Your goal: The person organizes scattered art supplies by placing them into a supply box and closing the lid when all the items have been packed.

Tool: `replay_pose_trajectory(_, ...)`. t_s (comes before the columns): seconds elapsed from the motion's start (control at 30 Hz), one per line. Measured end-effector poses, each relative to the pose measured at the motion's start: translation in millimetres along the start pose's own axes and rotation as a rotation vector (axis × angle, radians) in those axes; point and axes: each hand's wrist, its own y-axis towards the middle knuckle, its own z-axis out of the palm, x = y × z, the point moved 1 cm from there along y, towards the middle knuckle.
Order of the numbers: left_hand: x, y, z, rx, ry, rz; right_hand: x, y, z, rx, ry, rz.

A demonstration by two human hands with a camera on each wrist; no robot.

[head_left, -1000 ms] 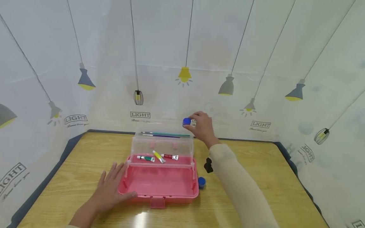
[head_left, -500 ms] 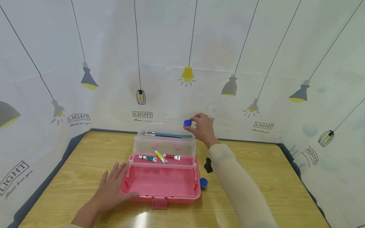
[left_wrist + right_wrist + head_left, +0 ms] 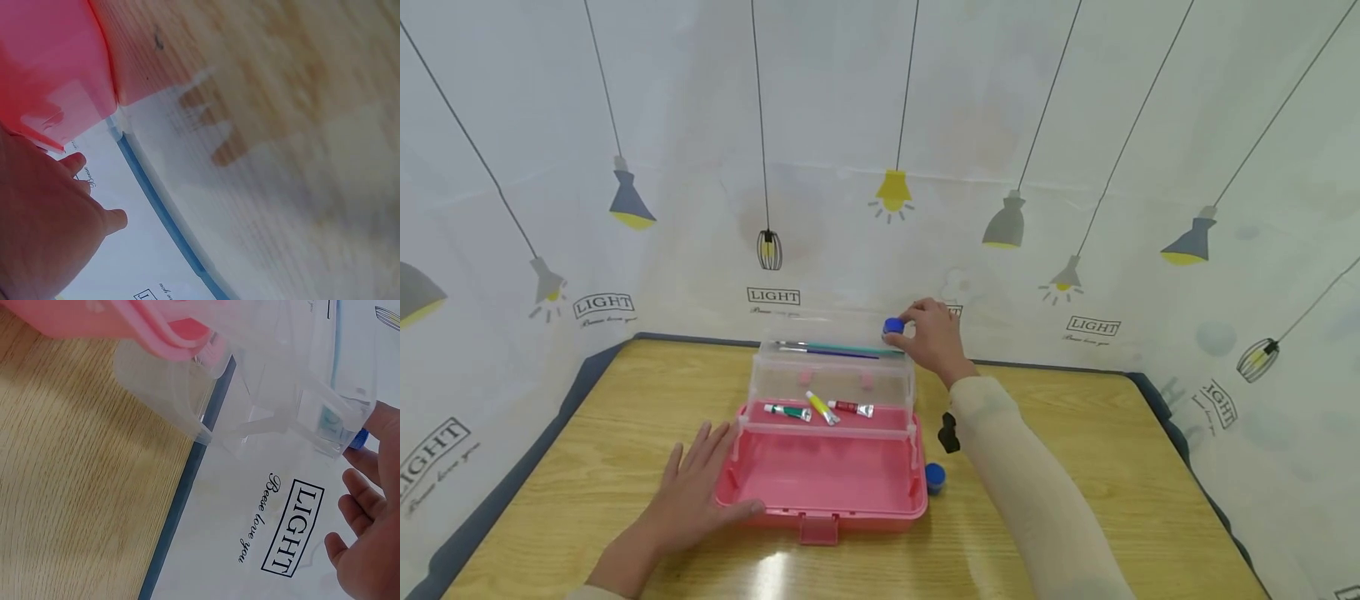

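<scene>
My right hand [image 3: 934, 337] pinches a small blue-capped jar [image 3: 892, 326] at the right end of the upper clear tray, by the paintbrushes [image 3: 838, 353]. In the right wrist view the fingers [image 3: 362, 494] are beside the clear tray's end, with the jar's blue cap [image 3: 359, 439] partly hidden behind it. My left hand [image 3: 688, 492] rests with fingers spread along the left side of the open pink box [image 3: 820, 518], thumb over its front rim. Green [image 3: 787, 412], yellow [image 3: 822, 408] and red [image 3: 852, 408] paint tubes lie in the lower clear tray.
A second blue-capped jar [image 3: 935, 478] stands on the wooden table [image 3: 1075, 467] against the box's right side. A black object [image 3: 949, 432] shows beside the right sleeve. Behind the table hangs a white sheet [image 3: 820, 125] printed with lamps.
My right hand has lowered the jar slightly, closer to the upper tray. The view has shifted a little; my left hand stays on the box.
</scene>
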Motion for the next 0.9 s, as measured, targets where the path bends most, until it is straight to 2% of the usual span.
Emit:
replay_pose_trajectory(0.3, 2.7, -0.9, 1.2, -0.022, 0.011, 0.020, 2.6, 3.5, 0.4, 0.028, 0.016, 0.018)
replay_pose_trajectory(0.9, 3.8, 0.3, 3.7, -0.025, 0.001, 0.012, 7.5, 7.3, -1.4, 0.035, 0.066, 0.090)
